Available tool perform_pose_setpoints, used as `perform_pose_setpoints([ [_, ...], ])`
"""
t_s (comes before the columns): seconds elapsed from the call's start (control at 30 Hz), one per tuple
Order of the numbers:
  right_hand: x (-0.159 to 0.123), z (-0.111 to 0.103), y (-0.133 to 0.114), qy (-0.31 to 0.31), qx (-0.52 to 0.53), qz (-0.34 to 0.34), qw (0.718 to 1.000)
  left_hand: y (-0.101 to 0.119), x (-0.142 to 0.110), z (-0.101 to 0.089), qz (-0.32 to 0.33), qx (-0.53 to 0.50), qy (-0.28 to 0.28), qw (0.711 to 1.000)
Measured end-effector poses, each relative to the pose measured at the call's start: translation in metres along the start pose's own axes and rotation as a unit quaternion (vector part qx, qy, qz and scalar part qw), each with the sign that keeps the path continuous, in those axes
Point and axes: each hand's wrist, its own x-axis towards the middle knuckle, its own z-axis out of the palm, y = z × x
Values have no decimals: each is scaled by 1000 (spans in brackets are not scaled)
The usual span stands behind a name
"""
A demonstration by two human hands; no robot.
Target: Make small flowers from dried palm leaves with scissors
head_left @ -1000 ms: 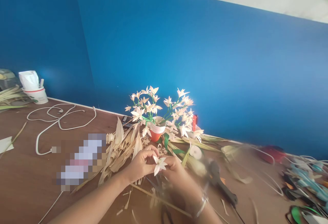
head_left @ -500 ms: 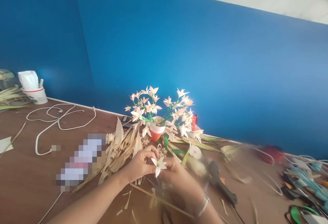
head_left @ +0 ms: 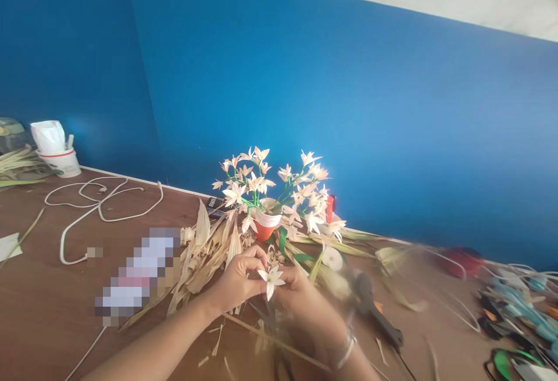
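- We see first the blue wall (head_left: 331, 96), which fills the 12 o'clock side, if we take the held flower as centre of the clock.
- Below it we have the brown tabletop (head_left: 39, 299), reaching to both edges of our view.
- At 12 o'clock, pale artificial flowers (head_left: 256, 182) on green stems stand around a red-and-white cup (head_left: 265, 230).
- Toward 10 o'clock we find a heap of dry husk strips (head_left: 213, 253).
- Our right hand (head_left: 307, 302), at 4 o'clock, is closed, its thumb and fingers pinching the held flower; some fingertips are hidden from us.
- Our left hand (head_left: 238, 279), at 9 o'clock, has the fingers bent and pinches the same flower with thumb and forefinger.
- Between 3 and 4 o'clock lies a black glue gun (head_left: 378, 314), near our right hand.
- The single star-shaped flower (head_left: 271, 281) is between our two hands, its petals turned toward us.
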Motion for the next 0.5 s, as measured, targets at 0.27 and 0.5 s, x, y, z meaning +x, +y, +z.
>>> perform_pose_setpoints([
  [0.27, 9, 3, 1, 88, -77, -71, 991, -6, 1, 6, -4, 6, 60, 998],
  [0.5, 10, -1, 9, 74, -110, -102, 986, 0, 3, 1, -5, 9, 40, 999],
])
